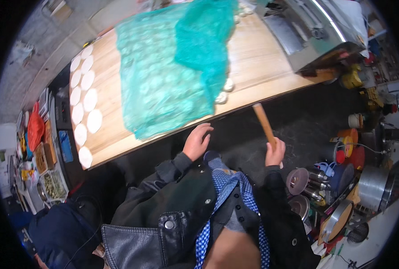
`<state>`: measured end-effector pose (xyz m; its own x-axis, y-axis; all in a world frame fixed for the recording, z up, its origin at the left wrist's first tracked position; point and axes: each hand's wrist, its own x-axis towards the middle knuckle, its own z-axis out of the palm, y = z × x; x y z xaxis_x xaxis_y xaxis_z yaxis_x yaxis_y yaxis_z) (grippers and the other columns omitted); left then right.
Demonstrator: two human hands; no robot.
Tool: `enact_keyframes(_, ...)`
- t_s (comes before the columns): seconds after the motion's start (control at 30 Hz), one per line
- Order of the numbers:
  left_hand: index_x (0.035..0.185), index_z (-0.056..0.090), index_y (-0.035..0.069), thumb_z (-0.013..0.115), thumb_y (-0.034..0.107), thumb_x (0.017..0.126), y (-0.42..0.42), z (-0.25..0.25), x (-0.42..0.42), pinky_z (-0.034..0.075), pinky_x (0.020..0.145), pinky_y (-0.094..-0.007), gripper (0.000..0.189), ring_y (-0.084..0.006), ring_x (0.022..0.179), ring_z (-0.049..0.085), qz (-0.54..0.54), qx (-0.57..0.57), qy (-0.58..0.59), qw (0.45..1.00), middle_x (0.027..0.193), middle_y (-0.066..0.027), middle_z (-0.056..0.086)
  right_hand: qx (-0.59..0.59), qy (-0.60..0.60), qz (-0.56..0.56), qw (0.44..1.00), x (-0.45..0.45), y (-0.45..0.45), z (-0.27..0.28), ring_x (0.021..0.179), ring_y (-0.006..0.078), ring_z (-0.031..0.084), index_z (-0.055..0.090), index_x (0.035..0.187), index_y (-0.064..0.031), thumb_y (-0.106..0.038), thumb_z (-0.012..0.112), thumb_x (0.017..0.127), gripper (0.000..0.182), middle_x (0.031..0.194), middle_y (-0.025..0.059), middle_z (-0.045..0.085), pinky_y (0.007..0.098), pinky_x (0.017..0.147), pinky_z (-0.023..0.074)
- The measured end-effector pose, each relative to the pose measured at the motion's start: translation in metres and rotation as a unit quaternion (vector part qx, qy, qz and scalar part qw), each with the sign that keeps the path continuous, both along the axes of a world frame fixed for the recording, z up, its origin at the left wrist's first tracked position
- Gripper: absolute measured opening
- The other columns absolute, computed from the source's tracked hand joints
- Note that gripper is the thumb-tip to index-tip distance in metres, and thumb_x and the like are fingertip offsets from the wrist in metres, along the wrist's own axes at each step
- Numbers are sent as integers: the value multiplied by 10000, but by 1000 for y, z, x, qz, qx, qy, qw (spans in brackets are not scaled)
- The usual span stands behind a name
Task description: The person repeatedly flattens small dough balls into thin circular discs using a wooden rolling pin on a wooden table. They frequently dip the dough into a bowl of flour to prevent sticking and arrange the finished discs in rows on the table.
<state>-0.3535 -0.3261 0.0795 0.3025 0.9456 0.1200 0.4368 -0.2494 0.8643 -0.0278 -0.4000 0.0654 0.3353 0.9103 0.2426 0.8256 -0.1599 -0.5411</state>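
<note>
My right hand (275, 151) is closed around a wooden stick (264, 121), held off the table's front edge with its far end angled up and left. My left hand (197, 143) is empty, its fingers bent and the thumb apart, just in front of the table edge. Nearest to it on the wooden table (253, 60) is a green mesh cloth (159, 77) over many small lumps. Its right part is folded over in a thicker, darker layer. Whitish dough pieces (224, 92) poke out along its right side. Flat white dough rounds (90, 100) lie in two columns at the table's left end.
A metal machine (300, 30) stands at the table's right end. Steel pots (373, 185), flasks (317, 175) and lidded tubs crowd the right side. To the left, a counter holds food containers (54, 185) and a red plastic bag (35, 129). A person in dark clothing (60, 232) is at lower left.
</note>
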Motion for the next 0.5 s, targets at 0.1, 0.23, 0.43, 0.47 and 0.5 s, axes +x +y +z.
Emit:
enact_keyframes(0.1, 1035, 633, 42, 582, 23, 827, 21, 10, 40, 487, 890, -381, 215, -339, 1043, 596, 2, 35, 8, 999, 1122, -154, 620, 3, -6, 67, 998, 33, 30, 3, 1055, 350, 524, 585, 1145, -59, -114, 686, 809, 355, 1090, 154, 564, 442, 920, 407)
enact_keyframes(0.23, 947, 660, 23, 568, 42, 863, 53, 11, 68, 509, 757, -374, 126, -328, 849, 638, 98, 18, 25, 995, 915, -161, 658, -12, -54, 162, 985, 68, 94, 7, 1042, 318, 510, 604, 1128, -96, -111, 713, 758, 386, 1049, 95, 559, 426, 902, 390)
enact_keyframes(0.43, 1190, 559, 3, 736, 189, 784, 110, -17, 82, 399, 948, -418, 480, -377, 1126, 498, 437, 149, 197, 865, 1188, -216, 539, -38, -108, 293, 949, 98, 176, 4, 1022, 288, 509, 622, 1090, -104, -115, 731, 724, 381, 1017, 79, 564, 412, 896, 388)
enact_keyframes(0.47, 1206, 552, -2, 740, 199, 783, 117, -29, 83, 408, 945, -413, 505, -376, 1115, 513, 452, 125, 179, 865, 1174, -215, 552, -52, -107, 312, 943, 100, 183, 2, 1024, 287, 510, 624, 1087, -104, -116, 732, 722, 382, 1017, 79, 566, 411, 898, 388)
enact_keyframes(0.5, 1223, 545, -8, 745, 208, 783, 125, -46, 86, 418, 942, -408, 529, -374, 1105, 527, 467, 102, 158, 864, 1160, -214, 565, -65, -108, 328, 936, 104, 193, 3, 1026, 285, 511, 626, 1085, -104, -118, 733, 719, 382, 1017, 79, 567, 411, 900, 388)
